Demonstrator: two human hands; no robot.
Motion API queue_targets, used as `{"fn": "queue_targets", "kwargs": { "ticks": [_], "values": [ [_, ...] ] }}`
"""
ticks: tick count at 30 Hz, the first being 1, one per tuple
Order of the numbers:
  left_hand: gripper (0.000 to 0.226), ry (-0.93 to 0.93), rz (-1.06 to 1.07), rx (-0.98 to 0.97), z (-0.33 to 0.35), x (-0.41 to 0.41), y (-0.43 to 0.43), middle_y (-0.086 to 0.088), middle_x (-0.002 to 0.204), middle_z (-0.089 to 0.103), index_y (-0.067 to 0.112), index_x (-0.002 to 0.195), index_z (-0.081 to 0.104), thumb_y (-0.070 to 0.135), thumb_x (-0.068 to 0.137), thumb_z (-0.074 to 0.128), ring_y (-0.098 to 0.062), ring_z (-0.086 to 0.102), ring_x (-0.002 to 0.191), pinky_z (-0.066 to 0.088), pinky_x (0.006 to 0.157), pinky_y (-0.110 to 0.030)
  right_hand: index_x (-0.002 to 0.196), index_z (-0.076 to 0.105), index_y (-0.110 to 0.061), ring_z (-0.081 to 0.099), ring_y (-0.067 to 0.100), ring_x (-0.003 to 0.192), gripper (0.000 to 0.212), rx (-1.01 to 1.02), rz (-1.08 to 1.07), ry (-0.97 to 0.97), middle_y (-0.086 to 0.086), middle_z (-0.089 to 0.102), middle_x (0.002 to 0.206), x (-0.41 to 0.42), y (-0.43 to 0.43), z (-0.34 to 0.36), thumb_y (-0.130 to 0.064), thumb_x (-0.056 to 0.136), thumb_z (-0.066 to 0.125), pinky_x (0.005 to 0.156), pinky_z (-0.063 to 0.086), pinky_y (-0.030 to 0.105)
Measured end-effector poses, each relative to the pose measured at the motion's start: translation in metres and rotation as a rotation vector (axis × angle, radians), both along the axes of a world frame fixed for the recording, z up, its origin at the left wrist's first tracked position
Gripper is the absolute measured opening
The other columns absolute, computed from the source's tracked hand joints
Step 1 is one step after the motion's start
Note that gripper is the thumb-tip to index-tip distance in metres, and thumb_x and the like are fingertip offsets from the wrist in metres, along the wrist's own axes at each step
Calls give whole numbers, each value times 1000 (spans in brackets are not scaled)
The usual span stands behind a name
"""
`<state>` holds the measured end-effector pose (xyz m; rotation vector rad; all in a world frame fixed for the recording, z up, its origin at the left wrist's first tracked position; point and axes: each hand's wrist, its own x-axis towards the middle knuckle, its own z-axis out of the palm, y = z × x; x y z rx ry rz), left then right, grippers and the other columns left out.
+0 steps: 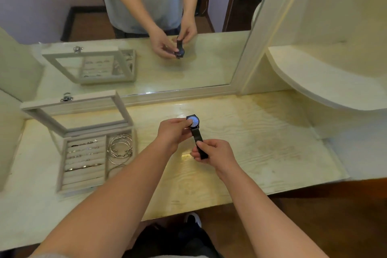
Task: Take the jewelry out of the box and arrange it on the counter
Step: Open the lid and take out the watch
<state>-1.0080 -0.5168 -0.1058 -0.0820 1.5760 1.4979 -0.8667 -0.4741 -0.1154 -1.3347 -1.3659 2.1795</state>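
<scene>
Forearms [117, 195] extended, right hand [217, 155] fingers [194, 154] tight on watch [196, 133] strap [203, 153], left hand [173, 132] pinching dial [194, 122]

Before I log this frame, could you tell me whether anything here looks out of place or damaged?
Nothing stands out. The left hand pinches the watch at its face, the right hand grips its strap; the bangles merely overlap loosely inside the open box.
</scene>
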Motion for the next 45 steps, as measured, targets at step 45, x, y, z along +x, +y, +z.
{"fn": "queue_targets", "kwargs": {
  "ticks": [45],
  "values": [
    [22,581,-266,-475,-58,15,30,-9,78,72,6,74,69,26,75,78,-25,68,80,53,72,-35,77,59,-2,64,9,44,22,-295,-31,-403,9,65,68,27,3,-36,-18,89,66,42,52,20]
  ]
}}
